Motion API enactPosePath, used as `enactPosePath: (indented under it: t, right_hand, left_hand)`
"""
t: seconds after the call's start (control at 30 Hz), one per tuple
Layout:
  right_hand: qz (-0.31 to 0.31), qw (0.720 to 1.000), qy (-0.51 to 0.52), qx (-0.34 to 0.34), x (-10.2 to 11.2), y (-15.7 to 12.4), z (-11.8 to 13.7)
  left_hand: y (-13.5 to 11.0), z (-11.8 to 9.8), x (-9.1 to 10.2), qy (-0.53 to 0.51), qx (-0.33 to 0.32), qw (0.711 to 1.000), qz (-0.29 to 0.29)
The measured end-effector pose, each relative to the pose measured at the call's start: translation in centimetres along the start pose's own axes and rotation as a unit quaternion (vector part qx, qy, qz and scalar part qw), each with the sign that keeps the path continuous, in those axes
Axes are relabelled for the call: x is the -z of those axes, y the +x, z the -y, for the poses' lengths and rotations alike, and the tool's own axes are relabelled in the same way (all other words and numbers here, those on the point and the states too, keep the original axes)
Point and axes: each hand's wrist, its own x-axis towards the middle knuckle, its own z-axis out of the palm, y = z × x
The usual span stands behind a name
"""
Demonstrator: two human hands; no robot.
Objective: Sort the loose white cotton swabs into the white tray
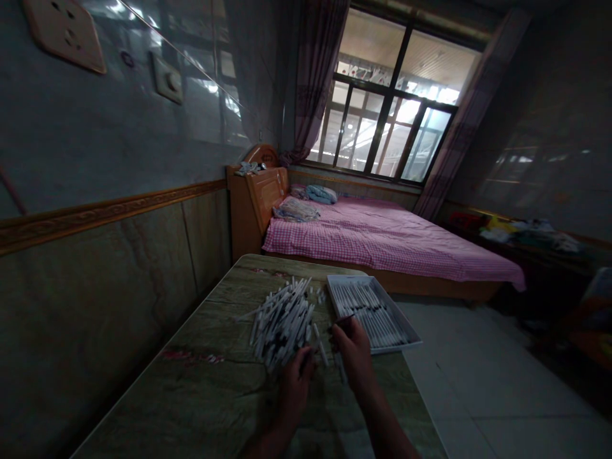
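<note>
Left hand (294, 389) lies at the lower edge of a loose heap of thin white sticks (282, 322), its fingers curled and touching the heap; whether they grip any stick cannot be told from this view. Right hand (351, 350) sits just right of the left fingers, its fingers drawn narrow on a thin dark stick (345, 317) that points up and away toward the tray. The heap lies crosswise and tangled directly ahead of the left fingers. A shallow white rectangular tray (349, 276) stands just beyond the right fingers, tilted slightly in view and holding white sticks laid side by side in a neat row (368, 312). Two loose white sticks (322, 350) lie on the table between the hands, near the right fingers. Under the fingers, heap and tray is a table with a mottled green-brown marble-pattern top (215, 395). Well beyond the fingers stands a bed with a pink gingham sheet (382, 245) and an orange-brown wooden headboard (258, 204), with a dark-framed window (382, 95) behind it. Left of the fingers runs a glazed tile wall (95, 127) with a gilded border strip (109, 210).
</note>
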Motion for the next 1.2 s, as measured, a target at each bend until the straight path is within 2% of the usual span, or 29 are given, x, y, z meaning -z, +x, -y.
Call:
enactPosePath:
  t: [0.17,0.4,0.53,0.73,0.87,1.07,1.2]
  right_hand:
    - [0.006,1.000,-0.027,-0.007,0.1,-0.2,-0.1]
    - [-0.019,0.998,-0.055,0.011,0.6,-0.5,0.2]
    - [0.014,0.997,-0.078,-0.004,0.6,-0.4,0.0]
    - [0.052,0.982,-0.169,0.073,1.1,-0.3,0.1]
    - [0.103,0.966,-0.215,0.098,1.4,-0.6,0.5]
    - [0.147,0.968,-0.165,0.117,1.2,-1.5,1.0]
    - [0.109,0.975,-0.157,0.112,1.4,-1.6,-0.1]
  left_hand:
    - [0.0,0.2,0.1,-0.001,-0.009,1.000,0.000]
    - [-0.1,0.1,-0.1,-0.009,-0.011,1.000,-0.003]
    - [-0.1,0.3,-0.1,-0.007,-0.009,1.000,0.000]
    - [0.0,0.7,0.3,0.030,-0.051,0.998,0.013]
    - [-0.1,0.8,0.2,0.031,-0.059,0.997,0.032]
    - [-0.4,0.5,0.0,-0.007,-0.033,0.999,0.020]
    - [-0.3,0.4,0.0,-0.032,-0.021,0.999,-0.025]
